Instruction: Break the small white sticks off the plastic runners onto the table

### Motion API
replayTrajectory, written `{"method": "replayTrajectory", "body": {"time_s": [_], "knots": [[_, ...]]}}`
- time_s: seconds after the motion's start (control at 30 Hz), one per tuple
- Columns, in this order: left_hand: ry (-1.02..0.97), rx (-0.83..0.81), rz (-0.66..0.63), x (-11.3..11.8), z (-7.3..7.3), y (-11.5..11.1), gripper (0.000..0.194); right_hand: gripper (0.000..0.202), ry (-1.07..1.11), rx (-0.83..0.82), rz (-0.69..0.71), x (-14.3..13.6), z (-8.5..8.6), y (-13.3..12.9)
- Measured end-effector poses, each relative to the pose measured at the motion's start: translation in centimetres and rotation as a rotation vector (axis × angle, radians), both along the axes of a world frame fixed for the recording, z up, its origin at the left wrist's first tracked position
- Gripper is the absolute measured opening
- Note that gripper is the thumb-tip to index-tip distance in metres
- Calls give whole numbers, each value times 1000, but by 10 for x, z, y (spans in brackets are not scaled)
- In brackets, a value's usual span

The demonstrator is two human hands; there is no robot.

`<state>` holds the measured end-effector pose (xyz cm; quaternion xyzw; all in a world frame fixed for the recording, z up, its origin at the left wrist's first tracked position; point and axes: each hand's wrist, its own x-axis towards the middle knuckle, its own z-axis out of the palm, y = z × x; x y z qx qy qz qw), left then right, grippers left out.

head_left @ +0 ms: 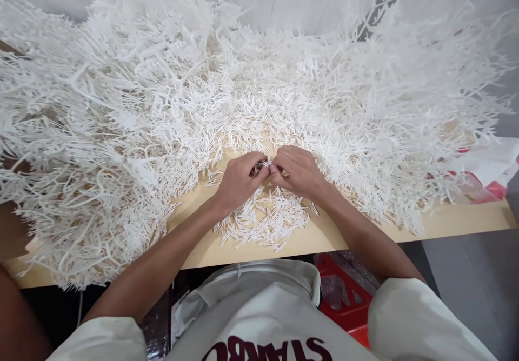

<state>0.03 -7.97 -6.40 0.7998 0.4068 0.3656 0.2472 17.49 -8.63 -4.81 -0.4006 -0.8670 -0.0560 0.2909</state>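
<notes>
My left hand (244, 177) and my right hand (295, 173) meet over the middle of the table, their fingertips pinched together around a small white branched piece (265, 164). Most of that piece is hidden by the fingers. Below my hands, close to the table's front edge, lies a small heap of loose white thin pieces (267, 220). A large tangled mass of white branching strands (162, 101) spreads around and beyond both hands.
The tan table (466, 218) has its front edge close to my body. Red and white plastic packaging (482, 180) lies at the right. Beneath the table's edge is a red plastic object (351, 301). Part of another person's arm (20, 312) shows at lower left.
</notes>
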Motion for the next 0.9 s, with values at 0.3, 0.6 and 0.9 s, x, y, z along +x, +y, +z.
{"method": "replayTrajectory", "body": {"time_s": [0.3,0.6,0.9], "knots": [[-139,-168,87,-10,1,22,18,17,309,169,260,-16,-4,-19],[86,136,34,-6,-8,12,15,19,289,-299,-118,4,3,7],[224,348,89,-10,-2,11,14,20,-66,-178,-49,6,3,6]]}}
